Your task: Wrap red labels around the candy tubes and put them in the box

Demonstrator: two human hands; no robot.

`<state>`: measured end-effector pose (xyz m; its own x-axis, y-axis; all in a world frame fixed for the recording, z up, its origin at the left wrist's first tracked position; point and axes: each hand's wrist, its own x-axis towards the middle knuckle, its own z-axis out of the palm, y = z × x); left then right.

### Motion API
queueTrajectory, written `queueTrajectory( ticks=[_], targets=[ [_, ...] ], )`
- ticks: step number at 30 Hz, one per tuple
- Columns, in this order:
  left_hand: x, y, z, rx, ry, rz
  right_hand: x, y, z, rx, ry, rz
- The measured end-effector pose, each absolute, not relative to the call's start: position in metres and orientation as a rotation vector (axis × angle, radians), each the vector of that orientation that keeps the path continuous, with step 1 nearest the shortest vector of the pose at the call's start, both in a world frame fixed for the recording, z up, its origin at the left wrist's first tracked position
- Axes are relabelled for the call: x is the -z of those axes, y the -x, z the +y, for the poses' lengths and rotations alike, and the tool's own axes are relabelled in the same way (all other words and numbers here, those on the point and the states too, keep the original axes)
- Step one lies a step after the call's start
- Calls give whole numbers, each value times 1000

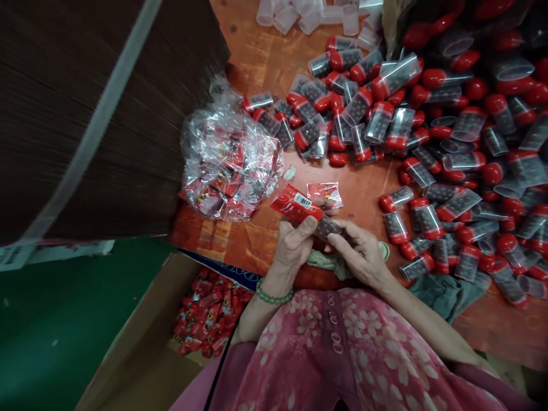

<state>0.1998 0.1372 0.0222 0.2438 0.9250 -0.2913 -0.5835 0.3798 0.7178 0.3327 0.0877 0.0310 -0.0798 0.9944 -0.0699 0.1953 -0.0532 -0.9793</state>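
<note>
My left hand (pixel 294 244) and my right hand (pixel 362 251) are both closed on one small clear tube (pixel 327 227) filled with dark pellets, held over the near edge of the red-brown table (pixel 257 57). A red printed label (pixel 296 204) with a barcode covers the tube's left end, under my left thumb. A loose red-and-white label (pixel 325 192) lies on the table just beyond my fingers. A green bead bracelet (pixel 272 297) circles my left wrist.
Several red-capped filled tubes (pixel 428 148) are heaped across the right of the table, with empty clear tubes (pixel 308 14) at the far edge. A clear plastic bag of red labels (pixel 226 160) lies left. A cardboard box (pixel 141 342) with red finished pieces (pixel 209 314) stands below left.
</note>
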Motion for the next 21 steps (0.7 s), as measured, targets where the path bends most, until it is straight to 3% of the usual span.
queueTrajectory(
  ticks=[8,16,21],
  targets=[
    [-18,-192,139,-1106,-505,762,-27,-326,89,-858,1370,-1682],
    [-23,-183,140,-934,-543,732,-25,-327,84,-1336,1359,-1301],
    [-19,-193,135,-1032,-510,783,-25,-324,89,-1128,1407,-1437]
  ],
)
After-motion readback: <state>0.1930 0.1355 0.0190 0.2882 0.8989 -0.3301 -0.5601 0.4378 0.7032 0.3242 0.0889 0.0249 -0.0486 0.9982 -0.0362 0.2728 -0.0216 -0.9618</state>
